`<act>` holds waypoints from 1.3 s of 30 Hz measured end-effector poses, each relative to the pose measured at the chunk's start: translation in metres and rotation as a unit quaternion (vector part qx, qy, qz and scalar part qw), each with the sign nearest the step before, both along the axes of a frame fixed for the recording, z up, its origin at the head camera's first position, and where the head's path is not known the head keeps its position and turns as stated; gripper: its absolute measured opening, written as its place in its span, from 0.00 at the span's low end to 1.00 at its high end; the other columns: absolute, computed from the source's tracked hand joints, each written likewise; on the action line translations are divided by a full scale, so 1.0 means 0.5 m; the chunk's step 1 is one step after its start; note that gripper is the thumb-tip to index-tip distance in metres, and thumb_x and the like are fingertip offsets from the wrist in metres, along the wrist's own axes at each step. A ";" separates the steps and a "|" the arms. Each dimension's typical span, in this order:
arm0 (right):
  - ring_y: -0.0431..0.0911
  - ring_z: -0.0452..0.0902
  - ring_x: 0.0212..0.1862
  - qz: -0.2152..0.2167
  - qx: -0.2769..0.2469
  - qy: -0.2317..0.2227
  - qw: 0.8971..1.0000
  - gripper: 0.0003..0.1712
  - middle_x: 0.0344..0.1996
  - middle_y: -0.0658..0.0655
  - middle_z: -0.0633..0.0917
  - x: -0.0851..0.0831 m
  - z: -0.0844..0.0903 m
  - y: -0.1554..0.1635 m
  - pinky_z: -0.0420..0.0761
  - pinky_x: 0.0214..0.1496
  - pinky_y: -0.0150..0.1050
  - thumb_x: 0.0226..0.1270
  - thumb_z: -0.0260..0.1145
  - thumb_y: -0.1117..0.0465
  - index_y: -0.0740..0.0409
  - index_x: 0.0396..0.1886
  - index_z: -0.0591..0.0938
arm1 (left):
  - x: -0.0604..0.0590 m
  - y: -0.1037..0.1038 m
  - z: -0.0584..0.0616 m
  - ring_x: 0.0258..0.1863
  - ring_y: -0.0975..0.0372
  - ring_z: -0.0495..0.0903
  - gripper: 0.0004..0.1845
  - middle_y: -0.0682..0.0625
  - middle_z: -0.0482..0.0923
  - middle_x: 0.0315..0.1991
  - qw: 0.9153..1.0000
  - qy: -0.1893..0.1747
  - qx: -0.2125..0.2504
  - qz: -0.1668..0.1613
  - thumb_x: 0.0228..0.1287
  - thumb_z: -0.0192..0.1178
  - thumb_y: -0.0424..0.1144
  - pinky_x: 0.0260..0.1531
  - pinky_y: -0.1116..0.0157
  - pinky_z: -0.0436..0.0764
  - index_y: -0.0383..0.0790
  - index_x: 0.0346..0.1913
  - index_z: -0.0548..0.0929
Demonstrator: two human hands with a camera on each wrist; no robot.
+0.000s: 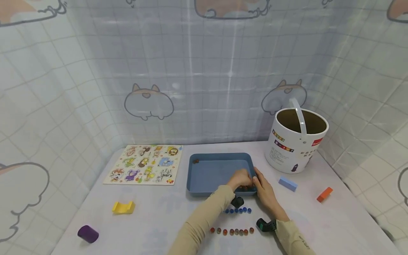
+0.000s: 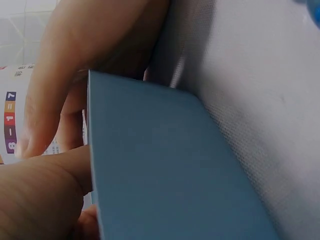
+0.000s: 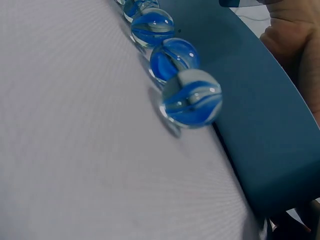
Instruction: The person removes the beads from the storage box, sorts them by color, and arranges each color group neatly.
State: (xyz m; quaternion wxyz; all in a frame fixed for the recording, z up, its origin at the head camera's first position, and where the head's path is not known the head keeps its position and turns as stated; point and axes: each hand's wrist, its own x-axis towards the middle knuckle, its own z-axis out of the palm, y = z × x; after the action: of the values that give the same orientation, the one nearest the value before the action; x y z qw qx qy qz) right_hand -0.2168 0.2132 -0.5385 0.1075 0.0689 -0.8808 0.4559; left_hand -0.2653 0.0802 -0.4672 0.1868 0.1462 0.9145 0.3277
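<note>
A blue shallow tray (image 1: 220, 170) lies on the table, with a few small reddish-brown pieces (image 1: 196, 161) in its back left corner. My left hand (image 1: 241, 179) reaches down into the front right corner, fingers bent. Its fingertips are hidden, so what they touch does not show. At the right side of the tray, my right hand (image 1: 266, 193) holds the rim, thumb near the top edge and fingers along the outside. Clear marbles with blue swirls (image 3: 192, 97) stand in a row before the tray's front wall. Nearer me runs a row of reddish marbles (image 1: 232, 232).
Behind the right hand stands a white bucket (image 1: 287, 152) with its handle up. A blue block (image 1: 288, 184) and an orange block (image 1: 324, 194) lie to the right. On the left are an animal puzzle board (image 1: 145, 164), a yellow block (image 1: 123, 208) and a purple cylinder (image 1: 88, 234).
</note>
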 end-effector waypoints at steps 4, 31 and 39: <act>0.67 0.62 0.70 0.004 0.005 -0.005 1.000 0.31 0.71 0.68 0.64 0.000 -0.002 -0.007 0.62 0.66 0.65 0.80 0.44 0.49 0.55 0.76 0.57 | 0.003 -0.020 -0.001 0.12 0.63 0.75 0.12 0.49 0.79 0.13 1.000 -0.004 0.020 -0.005 0.57 0.66 0.34 0.13 0.70 0.67 0.37 0.17 0.83; 0.67 0.54 0.73 0.013 0.012 -0.003 1.000 0.32 0.74 0.67 0.59 0.000 0.008 0.001 0.54 0.70 0.65 0.80 0.41 0.48 0.56 0.77 0.54 | 0.144 -0.365 0.041 0.23 0.52 0.80 0.06 0.46 0.84 0.29 0.986 -0.007 0.164 -0.017 0.63 0.63 0.37 0.21 0.68 0.73 0.37 0.39 0.83; 0.69 0.54 0.73 0.007 0.018 -0.005 1.000 0.32 0.73 0.69 0.59 0.004 0.011 0.002 0.56 0.69 0.66 0.80 0.42 0.49 0.58 0.77 0.54 | 0.193 -0.444 0.009 0.19 0.61 0.78 0.03 0.44 0.84 0.27 0.991 -0.025 0.132 0.003 0.61 0.63 0.33 0.19 0.68 0.72 0.36 0.35 0.83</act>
State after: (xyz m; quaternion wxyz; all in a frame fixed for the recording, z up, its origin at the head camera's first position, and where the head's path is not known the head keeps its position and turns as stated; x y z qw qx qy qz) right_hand -0.2147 0.2143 -0.5330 0.0989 0.0749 -0.8887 0.4414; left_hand -0.1686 -0.1417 -0.4627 0.1878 0.1589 0.8584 0.4501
